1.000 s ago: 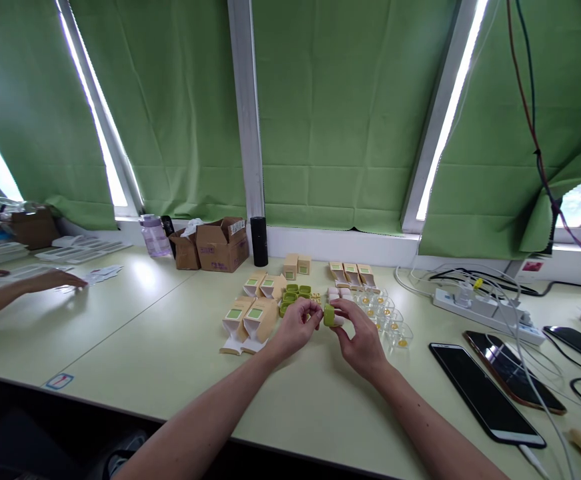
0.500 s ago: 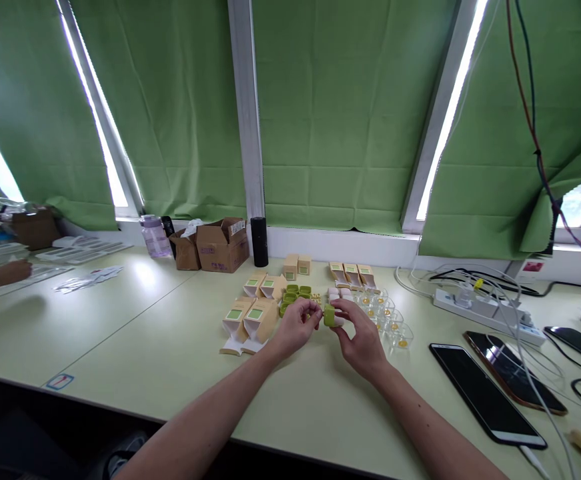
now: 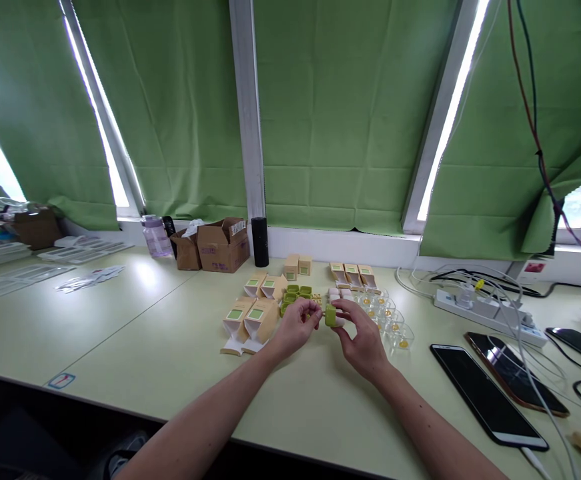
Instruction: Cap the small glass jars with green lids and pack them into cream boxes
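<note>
My right hand (image 3: pixel 363 339) grips a small green square cup (image 3: pixel 330 316) on its side, with a white part (image 3: pixel 339 321) showing at its right end. Against the cup's left side my left hand (image 3: pixel 297 325) is closed in a pinch; what lies between its fingertips is too small to make out. Just behind the hands stand several green cups (image 3: pixel 290 298), small yellow pieces (image 3: pixel 317 298) and pale pink-white blocks (image 3: pixel 340 292). Clear cups (image 3: pixel 403 339) with yellow bottoms stand in rows right of my right hand.
Opened kraft boxes (image 3: pixel 261 319) lie left of my hands, others (image 3: pixel 353 275) farther back. Cardboard cartons (image 3: pixel 223 247), a black cylinder (image 3: pixel 259 242) and a purple bottle (image 3: pixel 155 235) line the wall. At right are phones (image 3: pixel 487 393), cables and a power strip (image 3: pixel 487 313).
The other person's hand at the far left has gone out of view. My hands and the green cup stay nearly in place.
</note>
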Tool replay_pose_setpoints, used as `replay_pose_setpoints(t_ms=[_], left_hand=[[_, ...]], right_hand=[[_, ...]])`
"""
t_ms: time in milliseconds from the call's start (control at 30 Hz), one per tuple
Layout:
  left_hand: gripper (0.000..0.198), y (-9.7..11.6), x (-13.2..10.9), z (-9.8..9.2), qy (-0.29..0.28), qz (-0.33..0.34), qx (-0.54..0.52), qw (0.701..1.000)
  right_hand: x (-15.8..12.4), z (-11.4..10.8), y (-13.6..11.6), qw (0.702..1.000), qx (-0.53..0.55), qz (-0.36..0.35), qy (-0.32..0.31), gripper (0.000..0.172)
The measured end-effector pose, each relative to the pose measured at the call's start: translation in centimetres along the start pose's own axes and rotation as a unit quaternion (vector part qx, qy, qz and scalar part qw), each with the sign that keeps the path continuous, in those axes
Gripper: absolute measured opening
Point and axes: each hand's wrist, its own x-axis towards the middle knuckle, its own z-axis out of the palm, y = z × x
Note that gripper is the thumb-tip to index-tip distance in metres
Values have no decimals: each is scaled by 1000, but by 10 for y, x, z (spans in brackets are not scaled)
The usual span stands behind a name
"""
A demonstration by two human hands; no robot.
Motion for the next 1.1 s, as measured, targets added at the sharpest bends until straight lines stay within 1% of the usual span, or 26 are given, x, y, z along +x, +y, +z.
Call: replay_pose_setpoints(t_ms=[333, 667, 1100], left_hand=[[31, 0, 1, 0, 0, -7, -13, 1000], [28, -1, 1, -2, 1, -5, -32, 999], [31, -9, 3, -4, 12, -26, -47, 998]], right_hand=[[0, 0, -1, 1000, 2, 3, 3, 35], [0, -1, -3, 1000, 6, 10, 5, 35], [1, 0, 0, 1000, 20, 12, 9, 36]])
